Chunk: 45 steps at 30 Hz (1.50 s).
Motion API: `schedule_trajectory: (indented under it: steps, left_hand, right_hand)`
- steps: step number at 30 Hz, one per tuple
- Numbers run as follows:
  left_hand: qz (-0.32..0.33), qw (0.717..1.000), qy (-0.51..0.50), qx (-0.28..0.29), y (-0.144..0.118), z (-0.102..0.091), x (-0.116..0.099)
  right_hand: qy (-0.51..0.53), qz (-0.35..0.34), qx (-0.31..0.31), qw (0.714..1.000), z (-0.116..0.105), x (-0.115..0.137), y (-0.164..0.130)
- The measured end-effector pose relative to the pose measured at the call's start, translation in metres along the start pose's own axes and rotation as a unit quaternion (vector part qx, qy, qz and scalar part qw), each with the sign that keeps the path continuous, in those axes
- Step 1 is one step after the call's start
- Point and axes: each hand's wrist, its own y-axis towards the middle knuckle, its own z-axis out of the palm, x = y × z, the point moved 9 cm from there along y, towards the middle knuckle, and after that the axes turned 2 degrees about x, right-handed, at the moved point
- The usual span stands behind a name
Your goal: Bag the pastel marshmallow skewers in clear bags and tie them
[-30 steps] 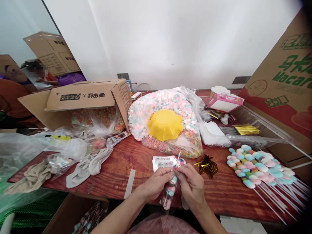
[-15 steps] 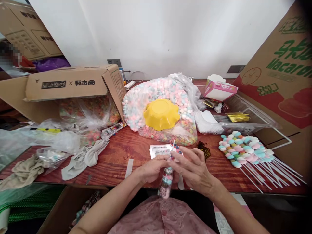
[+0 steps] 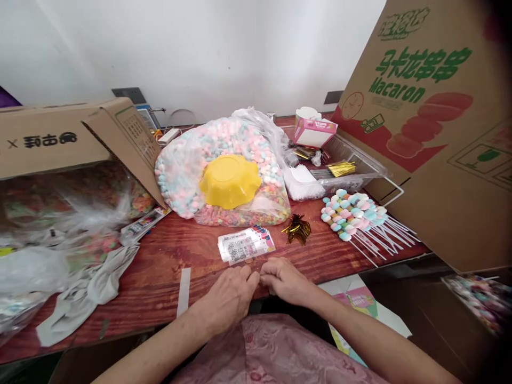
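1. My left hand (image 3: pixel 228 296) and right hand (image 3: pixel 285 280) meet at the table's (image 3: pixel 168 277) near edge, fingertips almost touching, fingers curled in.
2. Can't tell what they pinch, if anything; whatever it is sits hidden between the fingertips.
3. Labels (image 3: pixel 245 245) lie flat just beyond my hands.
4. Gold ties (image 3: pixel 296 229) sit right of the labels.
5. Skewers (image 3: pixel 354 213) are piled toward the right edge, sticks pointing right.
6. Candy bag (image 3: pixel 188 170) at mid-table, yellow bowl (image 3: pixel 229 181) upside down on it.
7. Open box (image 3: pixel 60 138) on its side at the left edge.
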Motion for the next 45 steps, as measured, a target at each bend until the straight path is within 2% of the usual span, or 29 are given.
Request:
schedule_trajectory:
  steps: [2,3,5,6,8,10,12,13,15,16,19,22,25,29,32,34,37,39,41,43,45]
  left_hand:
    - [0.004,1.000,0.016,-0.011,0.002,0.003,0.000]
    - [0.001,1.000,-0.016,-0.022,0.003,0.001,0.002]
    - [-0.013,0.990,-0.140,-0.028,0.009,-0.002,0.008]
    - [-0.024,0.975,-0.222,-0.010,0.012,0.001,0.011]
    - [-0.051,0.924,-0.376,0.054,0.015,0.011,0.013]
    - [-0.077,0.874,-0.469,0.100,0.015,0.021,0.012]
    - [-0.095,0.855,-0.501,0.090,0.012,0.022,0.015]
    - [-0.102,0.852,-0.508,0.077,0.010,0.022,0.018]
    - [-0.119,0.842,-0.524,0.057,0.006,0.023,0.021]
    - [-0.122,0.835,-0.534,0.053,0.005,0.025,0.021]
    - [-0.102,0.833,-0.541,0.055,0.008,0.032,0.014]
    - [-0.061,0.851,-0.520,0.049,0.015,0.035,0.005]
    - [-0.060,0.851,-0.520,0.041,0.018,0.037,0.006]
    - [-0.098,0.818,-0.564,0.047,0.015,0.038,0.012]
    - [-0.121,0.769,-0.626,0.038,0.013,0.035,0.014]
    - [-0.130,0.718,-0.684,0.015,0.016,0.031,0.015]
    - [-0.116,0.648,-0.753,-0.011,0.027,0.019,0.010]
    - [-0.100,0.625,-0.774,-0.013,0.038,0.009,0.003]
    - [-0.081,0.615,-0.784,-0.010,0.050,-0.001,-0.005]
    - [-0.059,0.615,-0.786,-0.015,0.059,-0.007,-0.010]
    - [-0.051,0.621,-0.781,-0.034,0.063,-0.009,-0.008]
  right_hand:
    - [0.025,0.033,-0.002,0.999,0.001,-0.005,0.000]
    - [0.014,0.027,-0.027,0.999,-0.005,-0.002,-0.001]
    - [-0.024,-0.016,-0.090,0.996,-0.019,0.012,-0.006]
    - [-0.038,-0.051,-0.112,0.992,-0.024,0.020,-0.009]
    - [-0.036,-0.119,-0.116,0.985,-0.028,0.031,-0.016]
    - [0.009,-0.138,-0.099,0.985,-0.034,0.020,-0.021]
    - [0.056,-0.077,-0.116,0.989,-0.050,-0.018,-0.023]
    - [0.070,-0.021,-0.163,0.984,-0.066,-0.047,-0.026]
    - [0.008,0.135,-0.252,0.958,-0.097,-0.111,-0.035]
    - [-0.016,0.168,-0.264,0.950,-0.106,-0.134,-0.035]
    - [-0.058,0.195,-0.250,0.947,-0.118,-0.178,-0.021]
    - [-0.084,0.193,-0.222,0.952,-0.116,-0.192,-0.003]
    - [-0.100,0.180,-0.204,0.957,-0.111,-0.191,0.006]
    - [-0.111,0.153,-0.226,0.956,-0.113,-0.186,0.004]
    - [-0.116,0.139,-0.296,0.938,-0.125,-0.178,-0.011]
    - [-0.115,0.131,-0.347,0.922,-0.130,-0.169,-0.025]
    - [-0.092,0.077,-0.440,0.890,-0.130,-0.137,-0.048]
    - [-0.045,-0.002,-0.496,0.867,-0.121,-0.105,-0.061]
    - [0.025,-0.067,-0.506,0.860,-0.105,-0.075,-0.066]
    - [0.106,-0.080,-0.487,0.863,-0.089,-0.056,-0.064]
    - [0.185,-0.069,-0.474,0.858,-0.077,-0.048,-0.062]
